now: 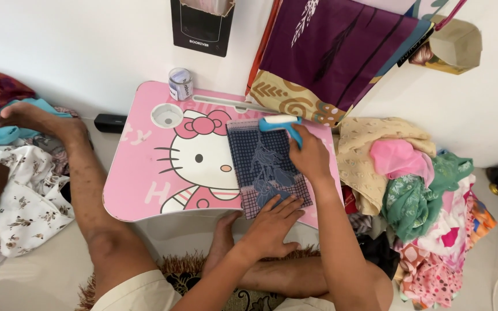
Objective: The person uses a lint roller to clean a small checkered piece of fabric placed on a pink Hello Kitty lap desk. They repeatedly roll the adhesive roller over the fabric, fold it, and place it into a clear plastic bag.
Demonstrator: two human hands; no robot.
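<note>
While the left hand (pixel 269 222) presses flat on the near end of the dark patterned cloth (pixel 267 167) lying on the pink worktop (pixel 145 173), the right hand (pixel 308 155) has its grip clenched on a blue-handled roller (pixel 280 122) at the cloth's far edge; a steady pull toward the body seems due.

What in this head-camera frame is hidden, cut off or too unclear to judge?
- Near end of the folded cloth: covered by the left hand.
- Lint roller: its handle sits inside the right hand, so the grip is hidden.
- Small jar on the pink table: too small to tell its contents.
- Dark holder on the wall: cut off by the top edge.
</note>
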